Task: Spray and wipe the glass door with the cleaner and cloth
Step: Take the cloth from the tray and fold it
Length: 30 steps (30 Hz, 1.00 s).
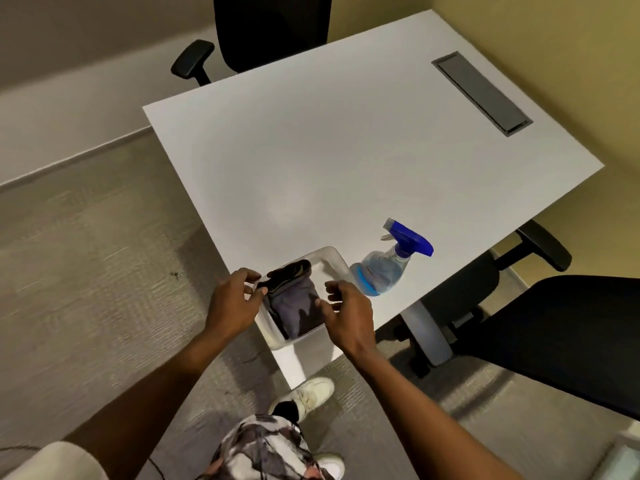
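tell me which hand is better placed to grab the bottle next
Right, probably. The right hand hovers empty just beside the bottle, which stands right of the bin. The left hand is on the bin's other side, at the cloth, and would have to cross over.

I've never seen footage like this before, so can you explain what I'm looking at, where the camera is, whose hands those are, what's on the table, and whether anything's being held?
There is no machine here: a person works with bare hands, and the single picture comes from a wide-angle camera on their head, looking down. The left hand and right hand are at either side of a clear plastic tub at the corner of a white table. A dark folded cloth lies in the tub. Beside it stands a spray bottle with a blue trigger, untouched. Whether the fingers actually grip the tub or cloth is unclear.
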Available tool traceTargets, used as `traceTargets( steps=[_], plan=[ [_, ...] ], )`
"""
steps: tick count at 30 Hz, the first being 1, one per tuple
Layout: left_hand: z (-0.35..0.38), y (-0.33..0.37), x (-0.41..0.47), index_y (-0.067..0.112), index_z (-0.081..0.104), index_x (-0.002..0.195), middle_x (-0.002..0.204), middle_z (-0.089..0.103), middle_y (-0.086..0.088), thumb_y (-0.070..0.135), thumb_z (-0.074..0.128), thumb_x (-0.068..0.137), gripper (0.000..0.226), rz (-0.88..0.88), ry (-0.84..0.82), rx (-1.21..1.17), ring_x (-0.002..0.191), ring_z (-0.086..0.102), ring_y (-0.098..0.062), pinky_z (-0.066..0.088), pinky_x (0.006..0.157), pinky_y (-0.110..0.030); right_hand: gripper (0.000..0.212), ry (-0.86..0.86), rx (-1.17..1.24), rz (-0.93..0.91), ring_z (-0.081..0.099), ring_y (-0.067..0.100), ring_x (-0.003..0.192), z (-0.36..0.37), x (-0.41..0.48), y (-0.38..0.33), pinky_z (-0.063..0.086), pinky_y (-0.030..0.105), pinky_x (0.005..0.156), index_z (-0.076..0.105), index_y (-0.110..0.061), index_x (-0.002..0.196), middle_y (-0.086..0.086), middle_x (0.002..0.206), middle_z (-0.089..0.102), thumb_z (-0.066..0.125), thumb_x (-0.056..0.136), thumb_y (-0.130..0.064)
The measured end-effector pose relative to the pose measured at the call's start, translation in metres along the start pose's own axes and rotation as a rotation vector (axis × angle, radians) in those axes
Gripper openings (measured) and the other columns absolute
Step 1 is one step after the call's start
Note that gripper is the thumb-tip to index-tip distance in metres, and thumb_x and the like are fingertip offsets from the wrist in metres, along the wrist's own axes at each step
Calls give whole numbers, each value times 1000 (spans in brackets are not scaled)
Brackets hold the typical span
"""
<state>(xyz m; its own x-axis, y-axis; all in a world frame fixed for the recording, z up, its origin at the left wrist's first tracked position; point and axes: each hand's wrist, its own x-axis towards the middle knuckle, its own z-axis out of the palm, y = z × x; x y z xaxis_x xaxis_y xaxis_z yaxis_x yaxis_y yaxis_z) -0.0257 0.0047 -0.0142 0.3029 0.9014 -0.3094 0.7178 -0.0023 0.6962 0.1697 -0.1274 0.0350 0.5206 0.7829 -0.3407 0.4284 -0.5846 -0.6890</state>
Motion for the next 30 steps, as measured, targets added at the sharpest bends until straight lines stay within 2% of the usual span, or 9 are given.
traceTargets(
  steps=[2,4,7,13,18,22,27,30],
  plan=[
    [1,-2,0,9,76,121,116,82,-11,6,79,103,19,9,4,4,104,79,-29,65,88,-41,54,-66,-49,-10,70,26,129,9,17,-3,59,42,110,56,-12,150,10,151,65,75,102,-30],
    [1,-3,2,6,77,121,119,82,-14,-5,74,101,23,-2,-3,-6,105,80,-33,67,91,-47,61,-92,-71,-16,63,29,140,16,33,-5,55,48,117,52,-12,153,11,157,61,77,100,-28],
    [1,-4,4,3,76,120,120,80,-16,-12,69,100,27,-19,-25,-31,105,80,-36,70,91,-57,69,-114,-88,-29,58,30,144,24,54,-8,51,52,120,50,-15,153,11,157,60,83,94,-30],
    [3,-7,11,3,78,117,114,81,-17,-14,67,98,28,-8,-14,-30,106,80,-37,70,89,-58,59,-102,-126,-57,59,28,133,39,71,-15,54,46,110,56,-23,138,7,140,65,84,89,-37],
    [3,-11,12,6,79,114,103,81,-11,-11,77,96,24,-2,-11,-38,97,82,-28,72,83,-53,58,-172,-350,-188,53,28,138,42,70,-16,55,48,105,57,-25,144,6,143,63,80,93,-40],
    [2,-10,10,6,78,114,102,81,-11,-10,82,93,27,5,-10,-19,95,81,-25,72,81,-51,37,-177,-465,-280,53,28,128,41,65,-17,53,40,94,64,-28,136,6,133,61,68,103,-44],
    [-1,-4,7,11,76,115,101,79,-1,-6,83,95,27,14,-1,63,90,76,-16,66,75,-36,31,-154,-453,-364,54,24,123,24,59,-21,50,36,84,69,-23,130,4,132,62,67,103,-39],
    [-3,2,6,16,76,116,106,81,-1,6,86,97,24,4,-33,97,96,79,-23,68,80,-44,27,-130,-412,-426,56,22,118,10,51,-20,49,34,81,70,-21,126,1,123,70,65,104,-35]
  ],
)
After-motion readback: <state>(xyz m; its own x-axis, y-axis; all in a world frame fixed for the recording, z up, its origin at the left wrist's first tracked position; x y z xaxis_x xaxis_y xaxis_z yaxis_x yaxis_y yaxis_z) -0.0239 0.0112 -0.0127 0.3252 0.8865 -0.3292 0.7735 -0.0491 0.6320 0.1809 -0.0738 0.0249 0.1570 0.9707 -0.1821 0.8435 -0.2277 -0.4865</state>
